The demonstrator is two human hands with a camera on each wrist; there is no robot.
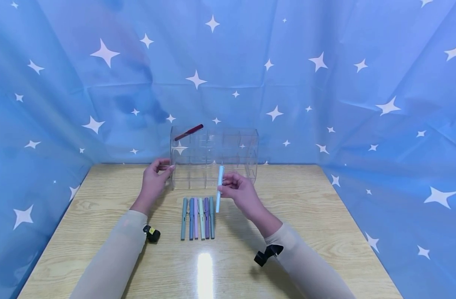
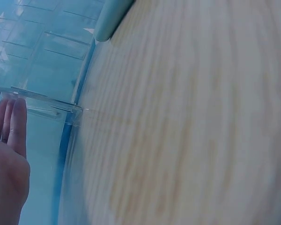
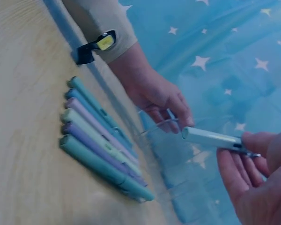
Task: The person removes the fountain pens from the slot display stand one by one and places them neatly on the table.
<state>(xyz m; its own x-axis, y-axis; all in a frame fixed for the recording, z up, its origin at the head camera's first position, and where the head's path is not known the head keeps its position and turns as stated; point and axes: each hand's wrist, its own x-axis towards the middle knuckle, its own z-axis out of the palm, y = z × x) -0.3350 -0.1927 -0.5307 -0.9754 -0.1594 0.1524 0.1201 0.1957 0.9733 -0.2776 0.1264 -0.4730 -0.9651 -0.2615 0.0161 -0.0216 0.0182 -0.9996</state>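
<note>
My right hand [image 1: 240, 192] pinches a capped light-blue pen [image 1: 219, 195] between thumb and fingers, in front of a clear plastic organizer [image 1: 198, 178]. In the right wrist view the same pen [image 3: 210, 139] points away from the fingertips. My left hand [image 1: 155, 178] holds the organizer's left side wall, with the thumb at its front edge. In the left wrist view the fingers [image 2: 19, 122] lie along that clear wall [image 2: 51, 101]. A dark red pen [image 1: 189, 132] rests slanted in the organizer's upper left part.
Several capped pens [image 1: 196, 220] in teal, blue, lilac, pale green and purple lie side by side on the wooden table [image 1: 306, 216], in front of the organizer. A blue curtain [image 1: 243, 50] with white stars hangs behind and at both sides.
</note>
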